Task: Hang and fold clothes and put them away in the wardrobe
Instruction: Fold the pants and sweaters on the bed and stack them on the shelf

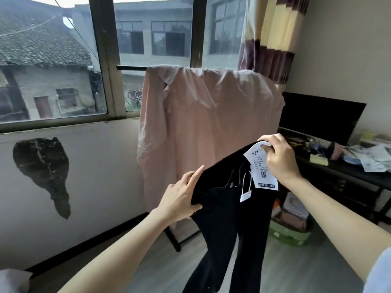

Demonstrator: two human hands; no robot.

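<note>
Your left hand (pixel 179 199) pinches the waistband of the black trousers (pixel 230 225) on the left; your right hand (pixel 279 157) grips the far right corner together with the white tag (pixel 261 168). The legs hang toward the floor, near the pink garment (pixel 203 127) draped over what looks like a rail.

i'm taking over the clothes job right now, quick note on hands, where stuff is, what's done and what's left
Left hand: grips the waistband of the black trousers.
Right hand: fingers pinch the other end of the waistband, along with the paper tag.
Trousers hang in the air, legs down, tags still on.
A pink garment is draped over the rack by the window.
Done: nothing folded that can be seen.
Left: fold or hang both; wardrobe not in view.
</note>
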